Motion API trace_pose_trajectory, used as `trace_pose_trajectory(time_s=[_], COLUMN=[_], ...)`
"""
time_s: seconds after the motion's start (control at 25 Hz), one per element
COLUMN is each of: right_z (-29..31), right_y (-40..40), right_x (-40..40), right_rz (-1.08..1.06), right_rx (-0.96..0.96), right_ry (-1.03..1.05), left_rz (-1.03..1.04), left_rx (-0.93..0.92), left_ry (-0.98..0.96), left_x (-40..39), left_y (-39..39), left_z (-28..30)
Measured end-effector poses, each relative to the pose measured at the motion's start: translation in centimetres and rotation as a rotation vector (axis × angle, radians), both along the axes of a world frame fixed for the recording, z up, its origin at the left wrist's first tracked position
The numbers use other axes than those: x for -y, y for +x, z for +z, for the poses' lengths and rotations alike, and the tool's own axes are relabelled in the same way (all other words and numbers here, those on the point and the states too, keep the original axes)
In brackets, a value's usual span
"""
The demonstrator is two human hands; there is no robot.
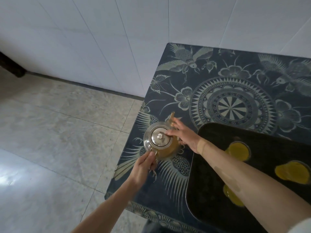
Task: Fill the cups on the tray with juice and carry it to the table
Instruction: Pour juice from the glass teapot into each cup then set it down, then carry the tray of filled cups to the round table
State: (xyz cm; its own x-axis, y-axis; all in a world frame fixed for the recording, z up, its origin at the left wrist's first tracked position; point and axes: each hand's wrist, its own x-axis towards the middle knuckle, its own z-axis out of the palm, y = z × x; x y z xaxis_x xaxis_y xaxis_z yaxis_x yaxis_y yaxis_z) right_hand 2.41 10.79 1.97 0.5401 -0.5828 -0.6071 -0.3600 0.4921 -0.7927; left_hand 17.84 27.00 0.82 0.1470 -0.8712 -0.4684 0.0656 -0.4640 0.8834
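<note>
A glass teapot (170, 147) with a metal lid (159, 137) and amber juice inside stands on the blue patterned cloth near the table's left edge. My left hand (143, 167) grips its handle from below. My right hand (183, 137) lies over the pot's right side, straight fingers touching the lid. To the right sits a black tray (208, 182) holding three cups of yellow juice, one at the top (239, 151), one on the right (292, 172) and one half hidden under my right forearm (232, 197).
The table (227, 91) fills the right of the view and stands against a white panelled wall (101, 39). Its left edge drops to a pale tiled floor (58, 132). A dark piece of furniture (10, 64) shows at far left.
</note>
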Motion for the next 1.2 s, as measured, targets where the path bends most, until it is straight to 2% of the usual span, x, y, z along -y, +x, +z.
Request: trace_pose_trajectory(time_s=[0.52, 0.6, 0.72, 0.84, 0.92, 1.0, 1.12, 1.2], right_z=[-1.3, -1.2, -0.7, 0.4, 1.4, 2.3, 3.9, 5.0], right_y=[1.1, 1.1, 0.9, -0.2, -1.8, -4.0, -8.1, -11.0], right_x=[0.9, 0.6, -0.4, -1.5, -2.2, -2.6, -3.4, -3.9], right_rz=[-0.034, -0.051, -0.103, -0.157, -0.181, -0.221, -0.332, -0.403], right_rx=[-0.007, -0.008, -0.022, -0.059, -0.08, -0.101, -0.143, -0.167], right_ry=[0.012, -0.01, -0.063, -0.098, -0.157, -0.204, -0.276, -0.331], left_rz=[-0.107, -0.136, -0.247, -0.328, -0.205, -0.122, -0.195, -0.252], left_rx=[0.095, 0.171, 0.441, 0.733, 0.898, 0.923, 0.88, 0.808], left_ry=[0.029, 0.048, 0.049, -0.048, -0.133, -0.234, -0.396, -0.429], left_x=[1.1, 1.4, 1.6, 1.6, 1.6, 1.7, 2.0, 2.4], left_y=[1.3, 1.2, 1.4, 1.8, 2.0, 1.5, -1.2, -3.8], left_z=[-1.4, -0.9, 0.0, 1.0, 2.0, 3.5, 6.1, 6.8])
